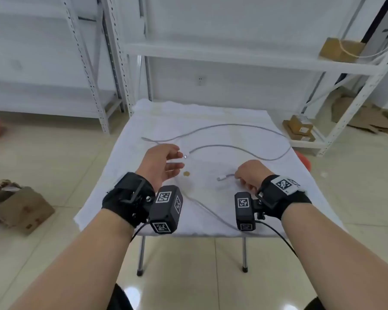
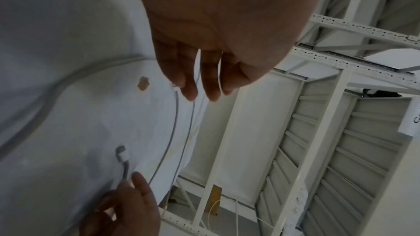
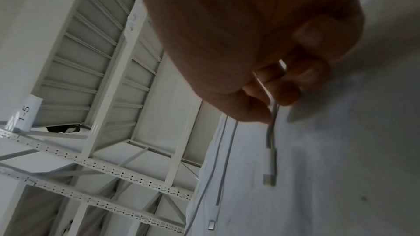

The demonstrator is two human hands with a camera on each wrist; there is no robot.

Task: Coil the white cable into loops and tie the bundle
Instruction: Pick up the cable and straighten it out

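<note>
A long white cable (image 1: 240, 128) lies in wide curves across the cloth-covered table (image 1: 289, 189). One plug (image 1: 185, 156) rests just right of my left hand (image 1: 180, 158), which hovers open above the cloth and holds nothing; its straight fingers (image 2: 191, 89) hang over the thin cable (image 2: 173, 125). My right hand (image 1: 239, 176) pinches a cable a short way behind another plug (image 1: 219, 179), which sticks out to the left. In the right wrist view its fingers (image 3: 286, 92) curl round the cable (image 3: 271, 128), with the plug (image 3: 269, 179) beyond. I cannot tell whether both plugs belong to one cable.
A small brown spot (image 1: 186, 174) marks the cloth between my hands. A stretch of cable (image 1: 206, 212) runs toward the table's front edge. White metal racks (image 1: 244, 57) stand behind, with cardboard boxes (image 1: 299, 127) on the floor at right and another box (image 1: 20, 206) at left.
</note>
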